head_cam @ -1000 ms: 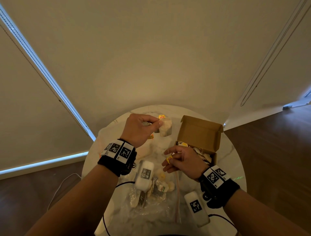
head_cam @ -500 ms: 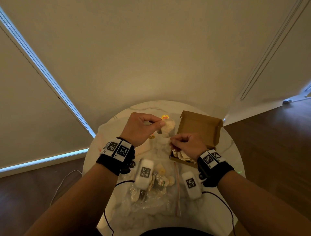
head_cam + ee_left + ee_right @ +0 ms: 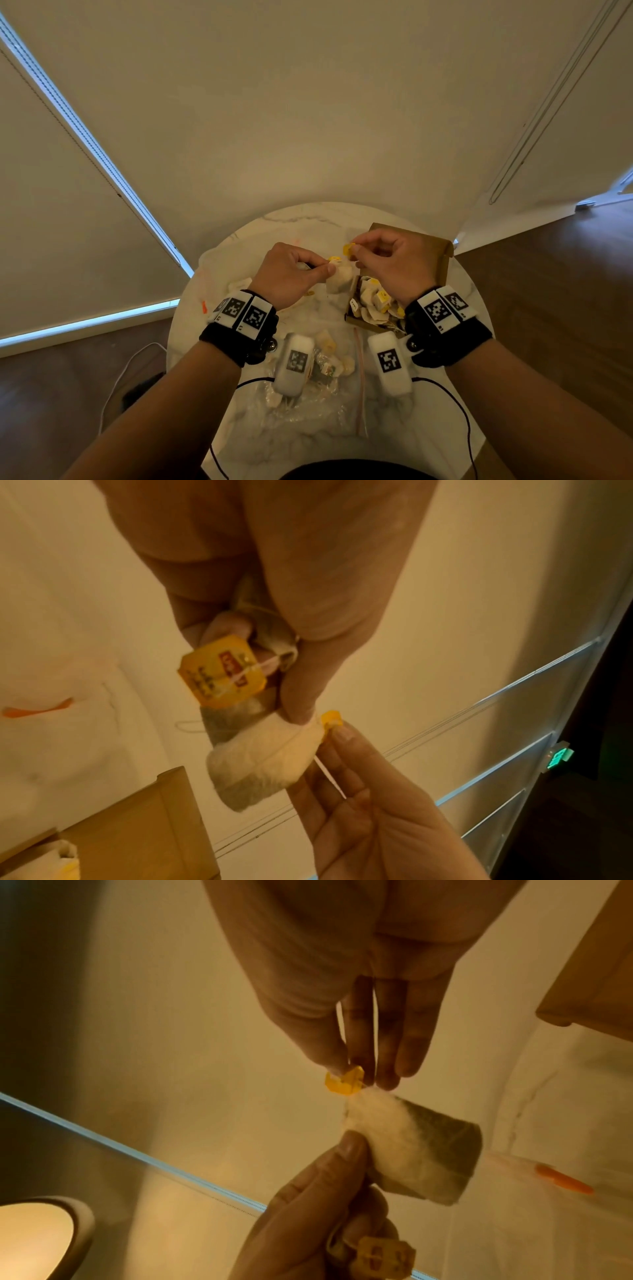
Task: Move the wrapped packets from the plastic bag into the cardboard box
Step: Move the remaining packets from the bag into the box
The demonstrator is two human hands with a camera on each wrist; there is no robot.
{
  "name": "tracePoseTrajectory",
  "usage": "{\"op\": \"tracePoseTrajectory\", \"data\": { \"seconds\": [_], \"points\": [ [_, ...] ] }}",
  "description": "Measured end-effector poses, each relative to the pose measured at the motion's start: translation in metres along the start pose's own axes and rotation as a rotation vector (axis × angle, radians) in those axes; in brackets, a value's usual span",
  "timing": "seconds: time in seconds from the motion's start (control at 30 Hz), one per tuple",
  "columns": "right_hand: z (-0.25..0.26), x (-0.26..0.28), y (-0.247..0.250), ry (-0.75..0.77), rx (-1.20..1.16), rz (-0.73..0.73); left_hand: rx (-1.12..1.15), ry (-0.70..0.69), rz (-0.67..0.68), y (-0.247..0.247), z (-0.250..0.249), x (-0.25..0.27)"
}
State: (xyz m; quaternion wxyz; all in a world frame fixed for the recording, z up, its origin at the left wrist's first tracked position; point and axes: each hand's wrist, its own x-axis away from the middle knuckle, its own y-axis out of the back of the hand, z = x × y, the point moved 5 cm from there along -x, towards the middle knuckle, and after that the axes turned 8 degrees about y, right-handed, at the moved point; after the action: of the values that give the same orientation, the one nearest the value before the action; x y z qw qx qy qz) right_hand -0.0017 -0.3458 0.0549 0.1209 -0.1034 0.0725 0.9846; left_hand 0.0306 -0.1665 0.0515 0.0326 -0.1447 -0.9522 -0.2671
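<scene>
My left hand (image 3: 323, 269) pinches a pale tea-bag packet (image 3: 339, 282) above the round marble table (image 3: 291, 222); a second packet with a large yellow tag (image 3: 222, 674) sits bunched in the same hand. My right hand (image 3: 356, 251) pinches the small yellow tag (image 3: 348, 248) at the hanging packet's top corner (image 3: 344, 1083). The open cardboard box (image 3: 442, 260) stands under and behind my right hand, with several packets (image 3: 373, 301) inside. The clear plastic bag (image 3: 318, 404) lies flat near me and holds several more packets.
A white sheet with an orange mark (image 3: 204, 307) lies on the table's left side. A white cable (image 3: 126, 370) runs over the wooden floor at the left. The wall stands close behind the table.
My right hand has left the box and risen to the left, and it now pinches the tag of the packet in my left hand. My left hand has stayed in place.
</scene>
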Motion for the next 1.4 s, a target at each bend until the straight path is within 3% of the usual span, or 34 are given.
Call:
{"op": "tracePoseTrajectory", "data": {
  "seconds": [0.23,0.5,0.7,0.8,1.07,1.4],
  "points": [
    [0.015,0.007,-0.006,0.297,0.131,0.148,0.055,0.018,0.031,0.001,-0.003,0.0],
    [0.013,0.017,-0.006,0.386,0.121,0.228,0.187,0.093,0.074,0.005,-0.005,0.006],
    [0.013,0.017,-0.005,0.337,0.139,0.149,0.149,0.012,0.044,0.005,-0.006,0.008],
    [0.007,0.016,-0.005,0.224,0.066,0.129,0.16,-0.027,0.03,0.003,-0.006,0.008],
    [0.003,0.014,-0.007,0.037,0.132,0.195,0.202,-0.113,-0.003,-0.001,-0.007,0.01],
    [-0.001,0.009,-0.006,-0.001,0.168,0.206,0.146,-0.127,-0.02,0.001,-0.007,0.007]
  ]
}}
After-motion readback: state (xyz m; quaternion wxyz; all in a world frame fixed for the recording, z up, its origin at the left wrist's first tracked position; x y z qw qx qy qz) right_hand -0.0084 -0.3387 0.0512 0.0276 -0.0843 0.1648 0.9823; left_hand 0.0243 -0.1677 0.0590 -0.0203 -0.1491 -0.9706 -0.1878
